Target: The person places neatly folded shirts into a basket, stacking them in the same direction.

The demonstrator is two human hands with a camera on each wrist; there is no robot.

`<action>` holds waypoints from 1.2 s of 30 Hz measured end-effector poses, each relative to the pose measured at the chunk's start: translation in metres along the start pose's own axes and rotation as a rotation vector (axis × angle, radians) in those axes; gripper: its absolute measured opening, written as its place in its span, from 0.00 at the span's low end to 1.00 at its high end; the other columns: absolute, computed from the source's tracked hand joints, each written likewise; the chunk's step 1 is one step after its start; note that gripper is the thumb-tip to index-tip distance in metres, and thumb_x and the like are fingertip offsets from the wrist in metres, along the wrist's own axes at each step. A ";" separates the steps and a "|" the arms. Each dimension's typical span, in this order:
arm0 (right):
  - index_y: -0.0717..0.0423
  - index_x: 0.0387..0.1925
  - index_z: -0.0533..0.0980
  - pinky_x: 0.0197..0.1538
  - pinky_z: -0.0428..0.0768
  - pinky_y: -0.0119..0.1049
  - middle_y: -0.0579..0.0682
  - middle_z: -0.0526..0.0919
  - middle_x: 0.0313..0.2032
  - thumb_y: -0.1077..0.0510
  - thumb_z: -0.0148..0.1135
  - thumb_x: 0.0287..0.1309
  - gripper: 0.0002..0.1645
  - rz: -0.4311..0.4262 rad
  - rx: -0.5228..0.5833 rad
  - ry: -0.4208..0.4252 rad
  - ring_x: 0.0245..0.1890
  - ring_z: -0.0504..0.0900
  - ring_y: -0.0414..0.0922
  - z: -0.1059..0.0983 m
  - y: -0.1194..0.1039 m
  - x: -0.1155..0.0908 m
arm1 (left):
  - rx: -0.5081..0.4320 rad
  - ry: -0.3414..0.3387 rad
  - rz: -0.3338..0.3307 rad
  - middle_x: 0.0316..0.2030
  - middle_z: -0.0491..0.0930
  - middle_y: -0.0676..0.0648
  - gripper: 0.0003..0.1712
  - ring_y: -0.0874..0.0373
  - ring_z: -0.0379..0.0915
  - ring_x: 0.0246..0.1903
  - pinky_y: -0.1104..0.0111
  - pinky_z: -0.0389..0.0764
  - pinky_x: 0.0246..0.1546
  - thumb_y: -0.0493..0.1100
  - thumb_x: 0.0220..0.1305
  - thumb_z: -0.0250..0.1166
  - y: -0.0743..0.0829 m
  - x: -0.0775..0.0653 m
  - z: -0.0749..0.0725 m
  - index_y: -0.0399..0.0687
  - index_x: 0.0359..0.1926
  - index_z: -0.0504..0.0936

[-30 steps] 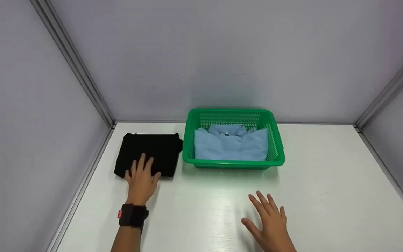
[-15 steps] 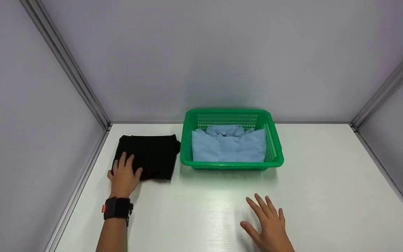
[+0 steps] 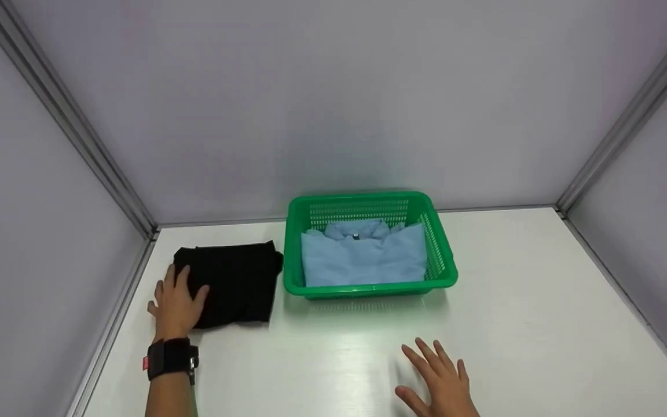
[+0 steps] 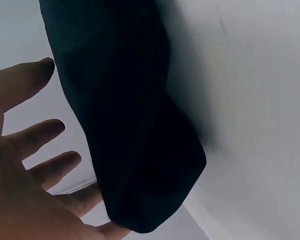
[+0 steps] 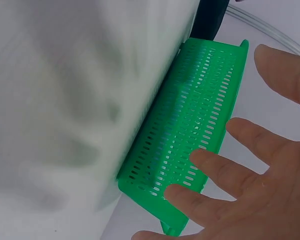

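My left hand (image 3: 176, 307) is at the left edge of a folded black cloth item (image 3: 235, 284) on the white table, fingers spread and overlapping its near left corner. In the left wrist view the fingers of that hand (image 4: 40, 150) look straight, with the thick fold of black cloth (image 4: 120, 120) just beyond the tips. My right hand (image 3: 440, 382) hovers over the table at the front, fingers spread, holding nothing. Beyond it stands a green plastic basket (image 3: 368, 289) with a folded light blue collared shirt (image 3: 365, 260) inside. The right wrist view shows the basket's slotted side (image 5: 185, 130).
The white table (image 3: 519, 301) ends at a grey back wall (image 3: 333, 104), with grey side panels (image 3: 50, 231) left and right. The basket stands near the back wall, its left side close to the black cloth. A black strap device (image 3: 172, 358) is worn on the left wrist.
My left hand has slid left across the black cloth, from its middle to its left edge. The right hand has hardly moved. The head view has shifted slightly.
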State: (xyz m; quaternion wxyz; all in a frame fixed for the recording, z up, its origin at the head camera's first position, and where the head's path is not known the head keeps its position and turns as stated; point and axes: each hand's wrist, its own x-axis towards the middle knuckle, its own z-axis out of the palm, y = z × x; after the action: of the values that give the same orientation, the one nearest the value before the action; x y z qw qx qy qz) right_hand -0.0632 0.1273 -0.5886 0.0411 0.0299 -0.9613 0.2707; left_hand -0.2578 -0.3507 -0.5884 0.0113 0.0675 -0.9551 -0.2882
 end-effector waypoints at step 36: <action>0.43 0.68 0.78 0.62 0.65 0.84 0.53 0.81 0.69 0.34 0.68 0.64 0.35 0.056 0.008 -0.029 0.72 0.73 0.67 0.016 0.005 -0.001 | -0.051 -0.057 0.025 0.82 0.36 0.25 0.47 0.14 0.59 0.67 0.30 0.70 0.63 0.46 0.72 0.69 -0.004 0.015 0.016 0.44 0.83 0.55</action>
State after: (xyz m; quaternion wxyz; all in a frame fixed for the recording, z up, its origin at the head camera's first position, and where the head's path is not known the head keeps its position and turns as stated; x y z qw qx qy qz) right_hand -0.0637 0.1228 -0.6051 0.0193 0.0069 -0.9612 0.2750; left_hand -0.2731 -0.3471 -0.6039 -0.0108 0.0470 -0.9481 -0.3143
